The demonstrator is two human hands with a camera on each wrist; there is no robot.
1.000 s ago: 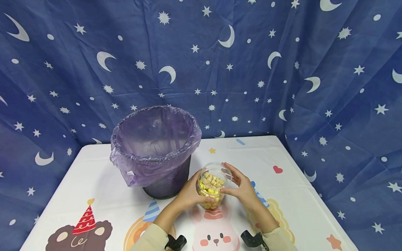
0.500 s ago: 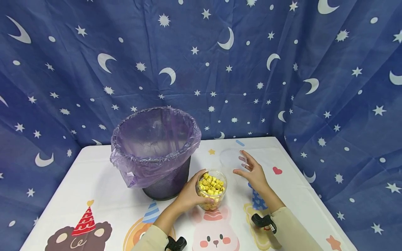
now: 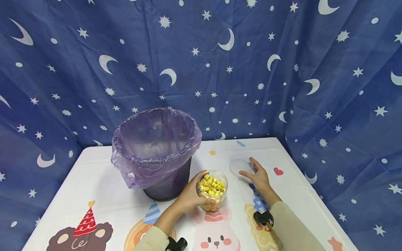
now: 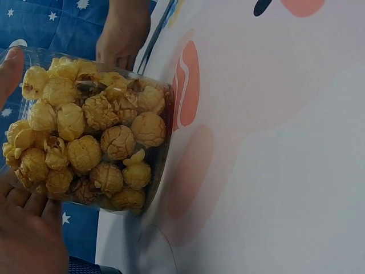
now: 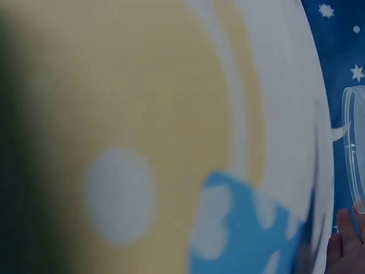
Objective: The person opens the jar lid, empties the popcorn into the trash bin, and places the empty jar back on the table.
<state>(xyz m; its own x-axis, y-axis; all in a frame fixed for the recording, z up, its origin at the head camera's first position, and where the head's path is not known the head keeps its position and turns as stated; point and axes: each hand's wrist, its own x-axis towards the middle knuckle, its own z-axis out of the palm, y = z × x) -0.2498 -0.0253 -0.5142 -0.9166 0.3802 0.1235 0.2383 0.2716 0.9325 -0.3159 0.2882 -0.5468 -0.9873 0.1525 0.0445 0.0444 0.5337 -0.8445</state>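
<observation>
In the head view my left hand grips a clear plastic jar from its left side, thumb in front. Round yellow popcorn fills the uncovered jar, which stands upright on the table. The left wrist view shows the popcorn close up through the wall, with my left hand around it. To the right and farther back, my right hand holds a clear round lid by its right edge. The right wrist view catches the lid and fingers only at its right border.
A black mesh bin lined with a purple plastic bag stands behind and left of the jar. A white cloth with cartoon prints covers the table. A blue curtain with stars and moons hangs behind.
The right hand has lifted the lid off the jar and carried it right and back, then slightly lower. The left hand and jar have stayed in place.
</observation>
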